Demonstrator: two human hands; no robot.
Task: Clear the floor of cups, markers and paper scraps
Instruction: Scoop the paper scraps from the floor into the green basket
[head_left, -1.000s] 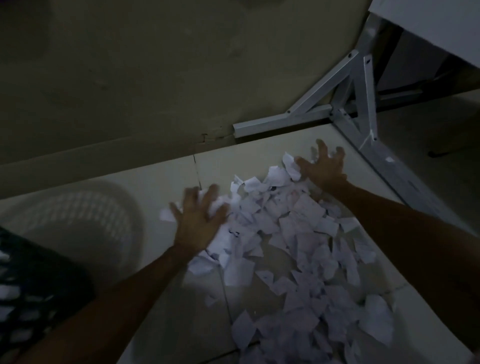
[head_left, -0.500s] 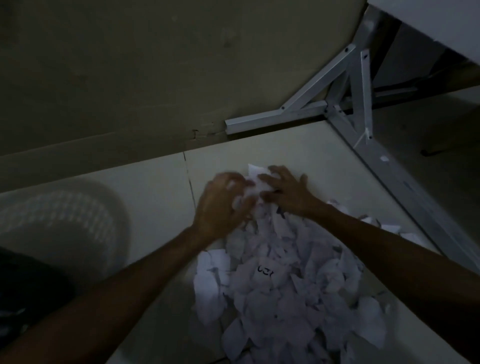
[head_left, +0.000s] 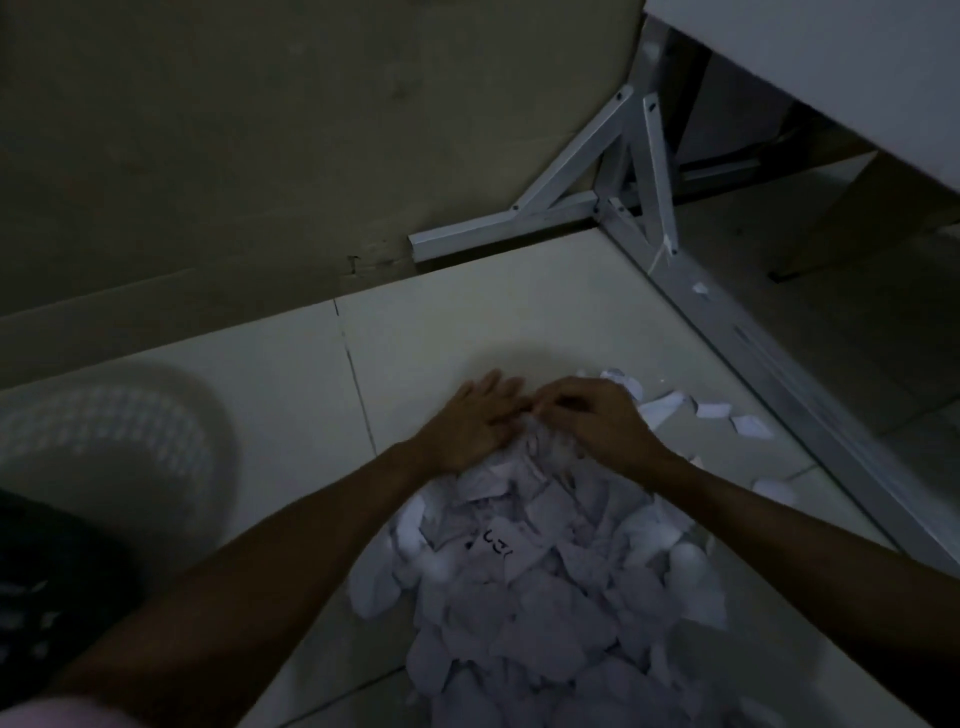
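**Raking the scraps into one heap**

My left hand (head_left: 475, 423) lies flat, fingers straight and close together, pressing the far edge of the paper scraps (head_left: 545, 587). My right hand (head_left: 597, 421) meets it fingertip to fingertip, its fingers curled down over the top of the heap; whether they actually pinch any paper I cannot tell in this dim light. Between and below my wrists the pile is bunched on the floor tile (head_left: 426, 332), spreading toward me.

A few loose scraps (head_left: 748, 423) lie apart on the right, near the metal table frame (head_left: 779, 364) (one even sits on the rail). The white mesh basket (head_left: 104, 441) stands well off to my left.

The risk, as I judge it: the heap is bigger than two hands can enclose, so lifting now would shed pieces from the sides, and carrying it across to the basket would trail more. The strays could also be forgotten beside the frame.
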